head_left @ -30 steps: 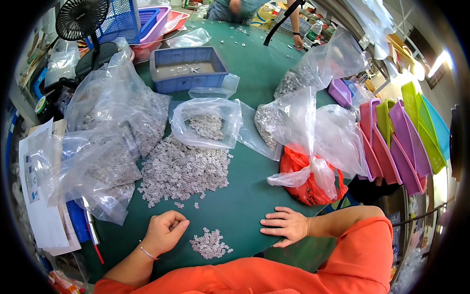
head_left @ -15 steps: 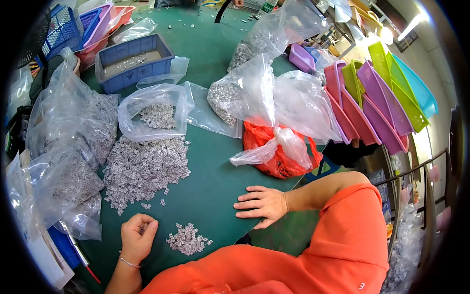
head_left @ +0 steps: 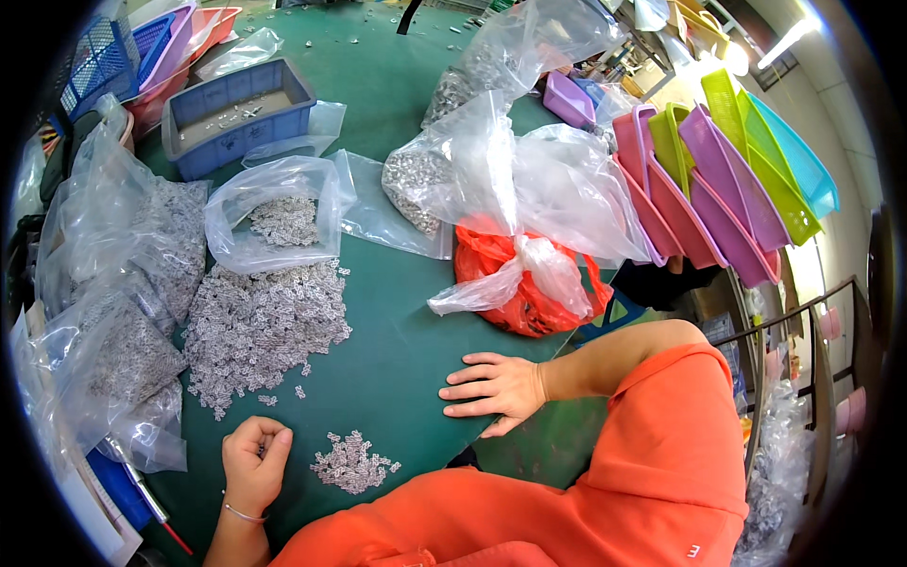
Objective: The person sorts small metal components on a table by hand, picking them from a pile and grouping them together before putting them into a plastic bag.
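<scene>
My left hand (head_left: 253, 463) rests on the green table (head_left: 397, 359) with its fingers curled shut; whether it holds anything I cannot tell. Just right of it lies a small heap of tiny grey-white parts (head_left: 351, 463). A much larger pile of the same parts (head_left: 260, 326) spreads above it. My right hand (head_left: 493, 387) lies flat on the table near its front edge, fingers spread, holding nothing. An orange sleeve covers my right arm.
Clear plastic bags of parts (head_left: 113, 312) crowd the left side, and an open bag (head_left: 279, 213) sits behind the pile. A blue bin (head_left: 236, 113) stands farther back. A red bag (head_left: 524, 283) and stacked coloured trays (head_left: 718, 180) fill the right.
The view has swung to the right and nearer the table. Both hands stay resting in about the same places beside the small heap.
</scene>
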Tool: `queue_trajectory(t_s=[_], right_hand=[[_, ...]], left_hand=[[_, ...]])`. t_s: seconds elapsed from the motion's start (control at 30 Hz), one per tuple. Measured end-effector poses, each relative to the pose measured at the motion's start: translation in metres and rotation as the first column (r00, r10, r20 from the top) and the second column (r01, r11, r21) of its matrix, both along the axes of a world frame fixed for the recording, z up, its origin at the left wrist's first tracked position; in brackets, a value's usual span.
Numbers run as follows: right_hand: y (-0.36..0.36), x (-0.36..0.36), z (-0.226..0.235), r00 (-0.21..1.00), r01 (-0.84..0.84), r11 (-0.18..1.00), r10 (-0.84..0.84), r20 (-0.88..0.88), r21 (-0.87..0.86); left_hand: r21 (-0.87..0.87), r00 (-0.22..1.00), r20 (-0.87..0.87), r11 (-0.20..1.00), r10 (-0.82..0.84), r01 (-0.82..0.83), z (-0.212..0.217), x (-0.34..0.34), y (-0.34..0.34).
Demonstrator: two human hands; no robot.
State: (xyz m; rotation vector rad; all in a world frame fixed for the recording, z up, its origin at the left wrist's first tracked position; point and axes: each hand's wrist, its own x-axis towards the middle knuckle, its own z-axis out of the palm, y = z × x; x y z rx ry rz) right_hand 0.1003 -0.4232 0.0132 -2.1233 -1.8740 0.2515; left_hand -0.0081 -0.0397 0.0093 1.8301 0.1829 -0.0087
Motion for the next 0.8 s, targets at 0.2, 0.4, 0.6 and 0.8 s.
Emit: queue_trajectory(t_s=[0.2,0.4,0.6,0.8], right_hand=[[0.0007,0.0021,0.0015,1.0,-0.006,1.0,0.006,0.012,0.004],[-0.0007,0.0004,0.0002,1.0,-0.013,1.0,0.013,0.005,0.006],[-0.0015,0.0011,-0.002,1.0,-0.017,0.999,0.017,0.017,0.029],[-0.0027,-0.0015,-0.0019,0.999,-0.013,0.999,0.012,0.032,0.037]], left_hand=[[-0.024,1.0,-0.006,1.0,0.005,-0.005,-0.0025,-0.0001,0.0007],[-0.027,1.0,-0.023,1.0,0.001,-0.002,-0.0045,0.0001,0.0011],[-0.008,1.0,-0.004,1.0,0.008,-0.008,-0.008,-0.0011,0.0013],[-0.007,1.0,0.005,1.0,-0.008,0.008,-0.0048,0.0009,-0.0002]])
